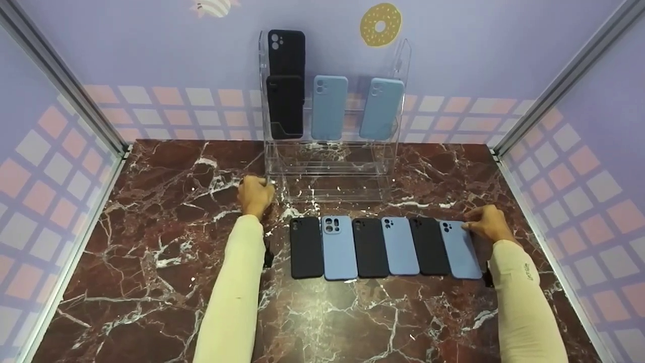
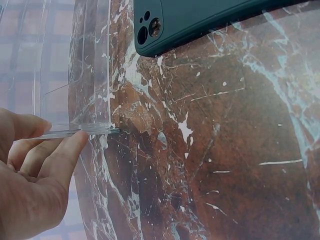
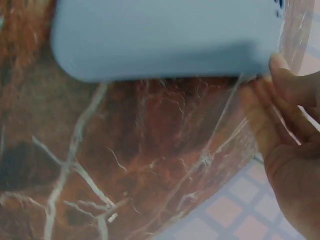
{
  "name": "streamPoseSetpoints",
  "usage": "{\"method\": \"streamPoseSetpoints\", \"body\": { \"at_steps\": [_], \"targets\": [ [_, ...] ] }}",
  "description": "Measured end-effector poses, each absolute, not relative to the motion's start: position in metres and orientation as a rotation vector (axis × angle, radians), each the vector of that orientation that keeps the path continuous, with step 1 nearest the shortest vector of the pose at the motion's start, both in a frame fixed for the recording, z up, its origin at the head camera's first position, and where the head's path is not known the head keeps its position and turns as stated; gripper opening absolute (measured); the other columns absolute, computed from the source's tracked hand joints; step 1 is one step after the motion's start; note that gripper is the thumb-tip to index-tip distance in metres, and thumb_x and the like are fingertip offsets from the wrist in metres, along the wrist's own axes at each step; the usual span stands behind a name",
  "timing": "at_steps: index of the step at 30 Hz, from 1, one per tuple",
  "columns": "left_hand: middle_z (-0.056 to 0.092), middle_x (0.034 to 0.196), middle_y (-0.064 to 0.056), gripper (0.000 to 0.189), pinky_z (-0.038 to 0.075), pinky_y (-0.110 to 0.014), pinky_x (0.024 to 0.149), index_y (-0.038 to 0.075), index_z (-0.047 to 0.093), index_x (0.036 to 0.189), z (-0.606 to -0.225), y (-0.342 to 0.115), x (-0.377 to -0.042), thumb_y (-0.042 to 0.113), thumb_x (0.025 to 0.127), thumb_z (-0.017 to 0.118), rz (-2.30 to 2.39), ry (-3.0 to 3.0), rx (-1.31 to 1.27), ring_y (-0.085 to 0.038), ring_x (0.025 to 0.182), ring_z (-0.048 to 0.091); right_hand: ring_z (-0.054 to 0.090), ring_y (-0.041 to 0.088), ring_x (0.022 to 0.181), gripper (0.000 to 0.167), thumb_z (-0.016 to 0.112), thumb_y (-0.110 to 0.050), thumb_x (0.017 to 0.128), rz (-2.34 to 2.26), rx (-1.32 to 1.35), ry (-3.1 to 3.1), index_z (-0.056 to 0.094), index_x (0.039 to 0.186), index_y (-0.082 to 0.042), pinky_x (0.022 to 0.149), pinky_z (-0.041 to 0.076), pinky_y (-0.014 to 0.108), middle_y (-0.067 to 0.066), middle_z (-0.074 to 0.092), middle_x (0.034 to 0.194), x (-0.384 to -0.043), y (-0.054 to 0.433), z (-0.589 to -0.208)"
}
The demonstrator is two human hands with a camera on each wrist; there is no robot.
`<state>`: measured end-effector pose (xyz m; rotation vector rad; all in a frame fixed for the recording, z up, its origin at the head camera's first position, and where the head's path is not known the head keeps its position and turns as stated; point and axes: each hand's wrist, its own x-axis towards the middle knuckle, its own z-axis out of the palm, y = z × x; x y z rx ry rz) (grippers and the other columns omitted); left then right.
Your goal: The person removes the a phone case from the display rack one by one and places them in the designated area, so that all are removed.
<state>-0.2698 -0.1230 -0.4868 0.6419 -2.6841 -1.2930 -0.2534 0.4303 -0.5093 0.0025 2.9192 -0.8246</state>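
Observation:
My left hand is at the lower left edge of a clear acrylic display stand. In the left wrist view, its thumb and fingers pinch the stand's transparent side panel. Over on the right, my right hand is at the upper right corner of a light blue phone case, the last in a row. The right wrist view has the thumb on the case's corner and the other fingers against its side and underneath, pinching it.
Black and blue phone cases alternate in the row, from a black case at the left end. On the stand lean two black cases, the upper one behind the lower, and two light blue cases, one at right. Patterned walls enclose the marbled table.

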Motion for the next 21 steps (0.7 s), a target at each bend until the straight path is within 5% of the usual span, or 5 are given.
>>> {"method": "streamPoseSetpoints", "body": {
  "at_steps": [11, 21],
  "targets": [
    [0.073, 0.117, -0.016, 0.026, 0.047, -0.053, 0.1, 0.005, 0.08, 0.102, -0.487, -0.124, -0.268, 0.012, 0.088, 0.06, -1.32, -2.679, 0.656, -0.044, 0.114, 0.064, 0.068, 0.044, 0.094, 0.027, 0.077, -0.005, 0.088, -0.941, -0.258, 3.011, 0.071, 0.108, 0.012, 0.084, 0.053, 0.057, 0.03, 0.071, 0.105, -0.265, 0.383, -0.492],
    [0.074, 0.111, -0.017, 0.022, 0.048, -0.052, 0.098, 0.004, 0.08, 0.096, -0.487, -0.124, -0.269, 0.012, 0.088, 0.061, -1.309, -2.659, 0.652, -0.042, 0.11, 0.066, 0.069, 0.042, 0.103, 0.047, 0.079, -0.009, 0.088, -1.164, -0.454, 2.773, 0.061, 0.125, 0.014, 0.088, 0.055, 0.051, 0.03, 0.069, 0.113, -0.282, 0.303, -0.483]
  ]
}}
